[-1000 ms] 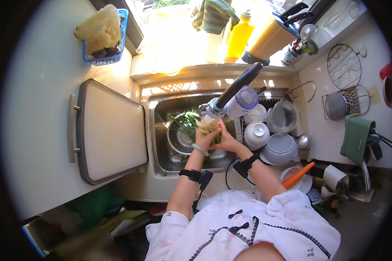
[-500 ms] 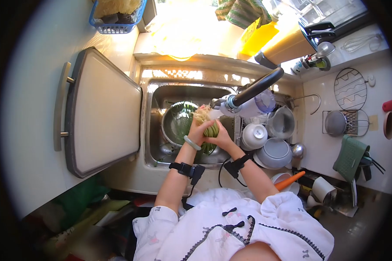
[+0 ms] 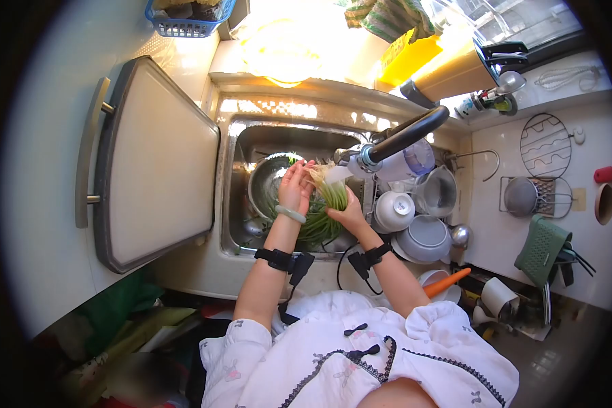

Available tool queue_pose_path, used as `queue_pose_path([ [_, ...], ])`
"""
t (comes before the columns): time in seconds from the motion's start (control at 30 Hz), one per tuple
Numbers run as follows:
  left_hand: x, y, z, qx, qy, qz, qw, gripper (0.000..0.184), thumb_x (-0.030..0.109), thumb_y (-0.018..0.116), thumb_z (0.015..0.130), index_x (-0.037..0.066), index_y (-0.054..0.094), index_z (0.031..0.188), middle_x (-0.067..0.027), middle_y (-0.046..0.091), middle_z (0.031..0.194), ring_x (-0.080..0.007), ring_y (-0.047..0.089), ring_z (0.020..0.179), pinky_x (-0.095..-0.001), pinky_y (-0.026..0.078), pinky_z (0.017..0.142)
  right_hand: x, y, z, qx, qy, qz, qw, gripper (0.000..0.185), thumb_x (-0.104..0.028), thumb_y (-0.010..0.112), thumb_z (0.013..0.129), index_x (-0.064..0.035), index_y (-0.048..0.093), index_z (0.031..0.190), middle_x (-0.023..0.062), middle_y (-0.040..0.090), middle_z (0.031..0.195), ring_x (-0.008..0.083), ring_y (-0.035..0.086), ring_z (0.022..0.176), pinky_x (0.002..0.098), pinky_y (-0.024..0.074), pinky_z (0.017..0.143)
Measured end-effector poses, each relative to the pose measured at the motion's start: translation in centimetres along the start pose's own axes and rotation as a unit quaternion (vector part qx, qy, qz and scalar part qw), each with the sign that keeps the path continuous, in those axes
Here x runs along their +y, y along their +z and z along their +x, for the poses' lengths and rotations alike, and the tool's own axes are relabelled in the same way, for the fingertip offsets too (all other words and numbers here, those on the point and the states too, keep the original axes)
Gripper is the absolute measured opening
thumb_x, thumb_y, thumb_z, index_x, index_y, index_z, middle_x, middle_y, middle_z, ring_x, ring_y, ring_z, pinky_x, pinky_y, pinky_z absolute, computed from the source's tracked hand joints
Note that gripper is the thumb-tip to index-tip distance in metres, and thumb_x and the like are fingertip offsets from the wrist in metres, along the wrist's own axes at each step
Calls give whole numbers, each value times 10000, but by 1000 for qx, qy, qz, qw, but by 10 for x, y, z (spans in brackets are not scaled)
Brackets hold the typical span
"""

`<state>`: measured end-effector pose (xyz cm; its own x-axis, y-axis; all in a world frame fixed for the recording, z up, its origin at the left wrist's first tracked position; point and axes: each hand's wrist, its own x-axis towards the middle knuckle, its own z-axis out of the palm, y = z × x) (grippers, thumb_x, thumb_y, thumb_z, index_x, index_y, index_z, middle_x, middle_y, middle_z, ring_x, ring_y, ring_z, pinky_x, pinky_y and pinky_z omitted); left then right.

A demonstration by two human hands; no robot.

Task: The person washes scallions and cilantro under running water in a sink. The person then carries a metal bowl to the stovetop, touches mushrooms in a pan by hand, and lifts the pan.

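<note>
In the head view, my right hand point(image 3: 350, 212) is wrapped round a bunch of scallions point(image 3: 333, 197) over the steel sink point(image 3: 228, 204). The pale root ends point up and left, beneath the faucet's point(image 3: 364, 160) running water. Long green leaves trail down into the sink's near side. My left hand point(image 3: 296, 187), with a bracelet on its wrist, lies palm up beside the roots, fingers stretched out. Whether its fingertips touch the roots is unclear. A metal bowl point(image 3: 260, 187) sits in the sink behind my left hand, partly hidden by it.
To the sink's right stand a white bowl point(image 3: 394, 209), a grey bowl point(image 3: 423, 238) and other dishes. A large pale board with a grey rim point(image 3: 156, 170) stands to the left. A knife block point(image 3: 452, 71) is on the back ledge. An orange handle point(image 3: 447, 281) sticks out at lower right.
My left hand has come off the bunch and moved left, opening palm up. The right hand keeps hold, moving slightly right, and the leaves now spread lower in the sink.
</note>
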<state>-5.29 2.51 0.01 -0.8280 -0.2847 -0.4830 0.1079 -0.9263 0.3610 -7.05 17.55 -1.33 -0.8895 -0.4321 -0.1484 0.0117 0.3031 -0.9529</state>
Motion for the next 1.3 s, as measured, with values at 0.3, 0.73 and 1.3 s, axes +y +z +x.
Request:
queue_pose_path([
  [0.3, -11, -6, 18, -69, 18, 239, 968, 197, 122, 518, 820, -27, 547, 946, -102, 593, 884, -153, 560, 807, -268, 456, 727, -16, 5, -3, -23, -29, -70, 997, 479, -135, 629, 531, -17, 484, 972, 99, 555, 835, 166, 545, 755, 284, 431, 700],
  [0.73, 14, 5, 12, -133, -59, 320, 936, 278, 155, 442, 846, -33, 528, 1033, -91, 561, 979, -133, 531, 861, -249, 417, 766, -12, 7, -2, -41, -48, -122, 991, 555, -172, 660, 524, -22, 446, 1013, 153, 565, 829, 272, 571, 786, 331, 444, 703],
  [1.3, 13, 8, 5, -104, -136, 44, 984, 441, 180, 420, 862, 19, 272, 1245, -106, 491, 1071, -200, 472, 1001, -349, 376, 868, -19, 6, 6, 8, -88, -109, 990, 551, -168, 654, 542, -29, 443, 1032, 151, 569, 843, 271, 573, 790, 333, 444, 710],
])
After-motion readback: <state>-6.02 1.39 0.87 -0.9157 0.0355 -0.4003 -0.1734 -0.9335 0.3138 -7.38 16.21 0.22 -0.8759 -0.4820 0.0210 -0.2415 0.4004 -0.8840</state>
